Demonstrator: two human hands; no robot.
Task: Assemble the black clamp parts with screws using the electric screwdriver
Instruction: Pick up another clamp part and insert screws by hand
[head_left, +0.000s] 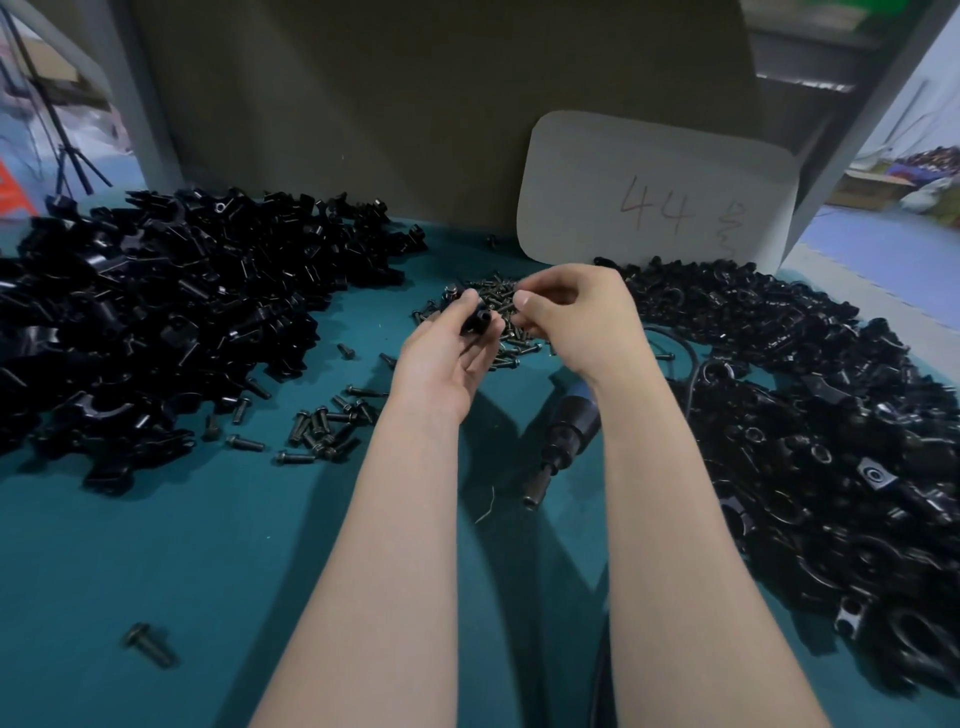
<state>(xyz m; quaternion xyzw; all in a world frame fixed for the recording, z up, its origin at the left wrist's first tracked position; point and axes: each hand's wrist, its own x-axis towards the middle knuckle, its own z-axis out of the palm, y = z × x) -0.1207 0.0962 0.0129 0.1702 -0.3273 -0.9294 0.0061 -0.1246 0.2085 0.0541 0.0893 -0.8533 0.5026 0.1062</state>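
left hand (447, 364) grips one clamp part (476, 320); one screwdriver (565, 439).

My left forearm (384, 545) and right forearm (675, 519) are bare up to the wrists. My left hand (447, 358) and right hand (582, 317) are bare too, with short nails.

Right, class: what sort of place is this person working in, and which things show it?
Probably a factory assembly bench: heaps of identical black clamp parts on both sides, loose screws on the teal mat, and an electric screwdriver lying between the forearms.
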